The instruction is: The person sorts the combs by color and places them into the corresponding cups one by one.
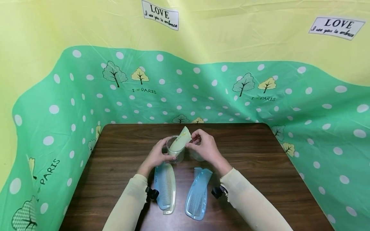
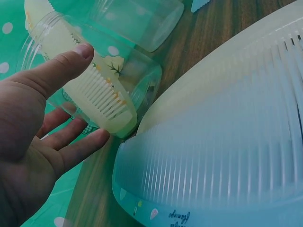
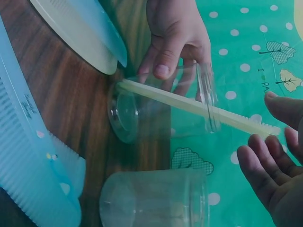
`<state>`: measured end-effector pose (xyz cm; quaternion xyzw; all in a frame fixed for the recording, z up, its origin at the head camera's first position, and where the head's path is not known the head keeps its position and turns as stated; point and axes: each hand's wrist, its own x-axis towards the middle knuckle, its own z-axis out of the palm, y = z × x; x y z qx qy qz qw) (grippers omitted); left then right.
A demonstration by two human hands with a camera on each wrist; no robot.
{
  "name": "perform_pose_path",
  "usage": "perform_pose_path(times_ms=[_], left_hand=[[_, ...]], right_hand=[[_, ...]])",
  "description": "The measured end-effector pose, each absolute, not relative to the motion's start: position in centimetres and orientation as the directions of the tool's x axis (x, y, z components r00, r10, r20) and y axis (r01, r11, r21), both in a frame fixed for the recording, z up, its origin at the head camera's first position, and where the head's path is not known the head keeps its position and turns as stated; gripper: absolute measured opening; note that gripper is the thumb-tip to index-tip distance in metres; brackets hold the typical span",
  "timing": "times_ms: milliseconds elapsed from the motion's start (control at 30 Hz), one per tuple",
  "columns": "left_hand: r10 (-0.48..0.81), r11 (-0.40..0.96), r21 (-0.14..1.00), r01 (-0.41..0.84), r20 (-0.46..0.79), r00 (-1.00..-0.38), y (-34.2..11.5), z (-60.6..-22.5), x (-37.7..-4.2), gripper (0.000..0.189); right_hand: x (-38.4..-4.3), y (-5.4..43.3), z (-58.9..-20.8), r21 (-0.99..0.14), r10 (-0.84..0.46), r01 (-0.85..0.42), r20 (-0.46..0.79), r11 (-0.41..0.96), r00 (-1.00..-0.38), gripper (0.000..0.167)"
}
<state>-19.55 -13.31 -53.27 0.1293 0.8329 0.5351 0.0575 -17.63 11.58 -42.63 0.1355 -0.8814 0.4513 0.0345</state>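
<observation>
My left hand [image 1: 157,155] grips a clear plastic cup [image 1: 180,156], thumb on one side and fingers round the other. Leaning inside the cup is a pale yellow comb [image 1: 181,140], its upper end sticking out past the rim; its teeth show through the wall in the left wrist view. At that upper end is my right hand [image 1: 206,146]. In the right wrist view its thumb stands apart from the comb, while the fingertips [image 3: 255,142] are at or very near the comb's end. Whether they touch is unclear. A second clear cup [image 3: 151,201] stands beside the first, partly behind my right hand.
On the brown wooden table [image 1: 245,192], a blue comb [image 1: 162,189] overlaps a pale yellow comb [image 1: 171,192] below my left hand. To their right lie crossed blue combs [image 1: 198,195]. A green and yellow printed cloth [image 1: 179,80] hangs behind and beside the table.
</observation>
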Motion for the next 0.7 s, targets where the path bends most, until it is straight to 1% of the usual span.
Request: perform_pose_path(times_ms=[100, 367, 700], left_hand=[[0.279, 0.404, 0.900, 0.163, 0.048, -0.959, -13.3, -53.3, -19.6, 0.093], [0.285, 0.411, 0.895, 0.175, 0.056, -0.957, -13.3, -53.4, -19.8, 0.093], [0.280, 0.419, 0.892, 0.169, 0.050, -0.959, -13.4, -53.2, -19.5, 0.092]], right_hand=[[-17.2, 11.5, -43.0, -0.792, -0.197, -0.270, 0.191, 0.548, -0.962, 0.033], [-16.5, 11.2, -44.4, -0.768, -0.222, -0.313, 0.225, 0.558, -0.949, 0.026], [-15.5, 10.5, -46.6, -0.788, -0.250, -0.282, 0.168, 0.547, -0.953, 0.025]])
